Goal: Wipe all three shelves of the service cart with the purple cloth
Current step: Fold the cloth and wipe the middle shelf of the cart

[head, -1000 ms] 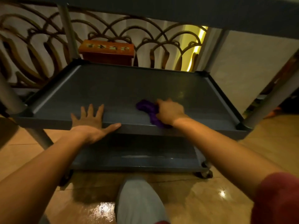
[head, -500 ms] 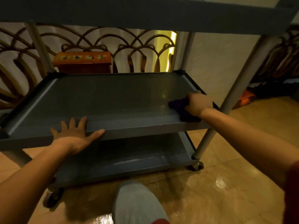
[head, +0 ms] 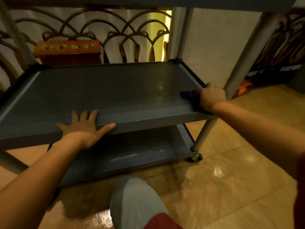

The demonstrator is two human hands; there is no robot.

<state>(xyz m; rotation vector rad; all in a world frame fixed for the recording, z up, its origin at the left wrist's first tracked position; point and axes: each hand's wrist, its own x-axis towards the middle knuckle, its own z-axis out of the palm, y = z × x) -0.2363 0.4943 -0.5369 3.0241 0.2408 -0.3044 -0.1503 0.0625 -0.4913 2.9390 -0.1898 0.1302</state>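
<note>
Purple cloth bunched (axis unclear).

One grey plastic service cart showing three shelves, one purple cloth at the middle shelf's right edge, two bare hands, one caster wheel, one orange wooden box behind.

Most of the cloth lies hidden under the right hand, whose fingers cannot be seen, so only a purple bunch shows at its left. The top shelf is cut off by the upper edge, and the middle shelf hides much of the bottom shelf and runs out at the left edge. The left hand's palm is hidden against the near rim.
</note>
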